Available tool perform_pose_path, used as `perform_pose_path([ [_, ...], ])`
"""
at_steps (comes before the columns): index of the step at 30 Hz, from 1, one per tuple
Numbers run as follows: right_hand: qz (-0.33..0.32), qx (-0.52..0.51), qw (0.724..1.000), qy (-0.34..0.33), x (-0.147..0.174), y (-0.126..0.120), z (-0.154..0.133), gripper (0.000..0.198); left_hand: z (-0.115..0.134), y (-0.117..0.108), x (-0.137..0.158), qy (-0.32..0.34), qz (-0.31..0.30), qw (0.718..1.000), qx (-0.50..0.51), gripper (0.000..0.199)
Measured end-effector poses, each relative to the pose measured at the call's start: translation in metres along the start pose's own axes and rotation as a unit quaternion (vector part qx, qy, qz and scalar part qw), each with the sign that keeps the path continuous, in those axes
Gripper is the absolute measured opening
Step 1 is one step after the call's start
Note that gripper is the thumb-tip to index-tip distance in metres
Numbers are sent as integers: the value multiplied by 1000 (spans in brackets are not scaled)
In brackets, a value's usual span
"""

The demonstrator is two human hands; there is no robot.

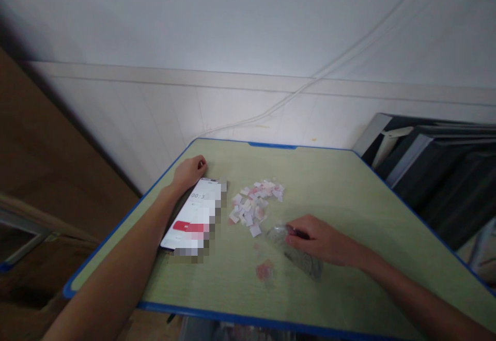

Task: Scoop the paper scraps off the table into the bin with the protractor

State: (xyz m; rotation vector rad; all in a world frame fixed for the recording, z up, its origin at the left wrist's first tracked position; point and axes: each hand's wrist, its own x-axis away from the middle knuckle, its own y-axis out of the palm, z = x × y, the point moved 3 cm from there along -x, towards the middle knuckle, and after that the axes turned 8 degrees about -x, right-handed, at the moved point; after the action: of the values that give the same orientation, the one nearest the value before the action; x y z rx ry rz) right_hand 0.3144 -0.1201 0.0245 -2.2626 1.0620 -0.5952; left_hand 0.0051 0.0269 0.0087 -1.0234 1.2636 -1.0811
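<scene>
My left hand (190, 170) rests near the table's far left corner with its fingers curled in; a tiny pale spot shows at the fingertips, too small to name. Just below it, beside my forearm, lies a phone (194, 214) with a lit white screen and a red button, partly blurred out. My right hand (315, 238) is closed on a clear plastic bag (306, 262), which is crumpled and smeared. Left of that hand a loose pile of small white and pinkish paper pieces (253, 206) is spread out. A reddish translucent scrap (264, 270) lies nearer the front edge.
The pale green table (372, 201) has a blue rim and stands against a white wall (248, 103) with a cable (279, 104) running along it. Dark folder-like panels (426, 165) lean at the right. A brown wooden panel (50, 134) is on the left.
</scene>
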Motion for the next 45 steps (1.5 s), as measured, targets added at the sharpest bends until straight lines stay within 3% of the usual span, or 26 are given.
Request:
perform_pose_path([
  [8,39,-224,974,-4,5,-4,6,31,1,-1,1,-4,0,1000,-10,18],
  [12,123,-97,987,-44,5,-6,5,22,0,0,0,0,-1,1000,-6,19],
  [15,182,-6,980,-80,8,-7,3,22,0,0,0,0,1,1000,0,19],
  [19,252,-86,957,-112,13,-10,3,19,1,-1,1,-1,-3,1000,8,20],
  [24,205,-207,952,-89,7,-4,9,16,1,-1,1,-3,3,1000,8,19],
  [30,181,-202,960,-71,0,6,13,16,-1,2,0,-6,-4,1000,6,17],
  [36,227,-175,955,-75,-2,6,17,20,-2,3,-1,-2,1,1000,4,17],
  [41,173,-149,970,-88,1,5,13,16,0,1,0,1,0,1000,6,18],
  [45,236,-130,958,-92,10,-9,19,15,1,-1,1,-4,-5,1000,7,17],
])
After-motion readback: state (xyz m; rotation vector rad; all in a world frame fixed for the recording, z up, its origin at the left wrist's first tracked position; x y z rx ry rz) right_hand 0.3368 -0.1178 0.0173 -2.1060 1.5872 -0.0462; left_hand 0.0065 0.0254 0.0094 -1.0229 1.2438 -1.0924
